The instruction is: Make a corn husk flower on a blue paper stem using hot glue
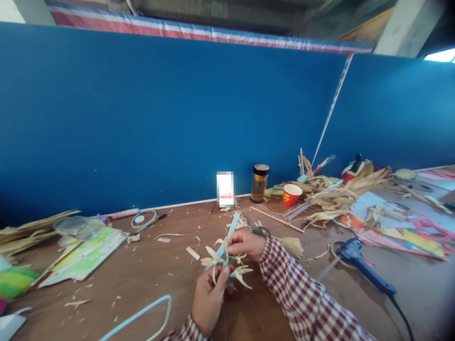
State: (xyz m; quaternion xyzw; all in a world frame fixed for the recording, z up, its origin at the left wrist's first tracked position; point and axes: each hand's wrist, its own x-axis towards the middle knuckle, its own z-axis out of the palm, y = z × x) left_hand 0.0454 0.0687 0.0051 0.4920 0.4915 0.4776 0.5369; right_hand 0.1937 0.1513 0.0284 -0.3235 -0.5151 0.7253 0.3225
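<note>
Over the brown table (149,274), the left hand (209,298) comes up from below, its fingers pinched shut around the lower part of a pale blue strip (224,244) where cream husk petals (213,259) are bound on. The strip's long axis runs from that hand up and away to the right. Higher along it, the right hand (246,244) closes on the strip, apparently nipping a bit of green tie, though that is too small to be sure. Both hands touch it; scissors (259,229) lie just beyond.
</note>
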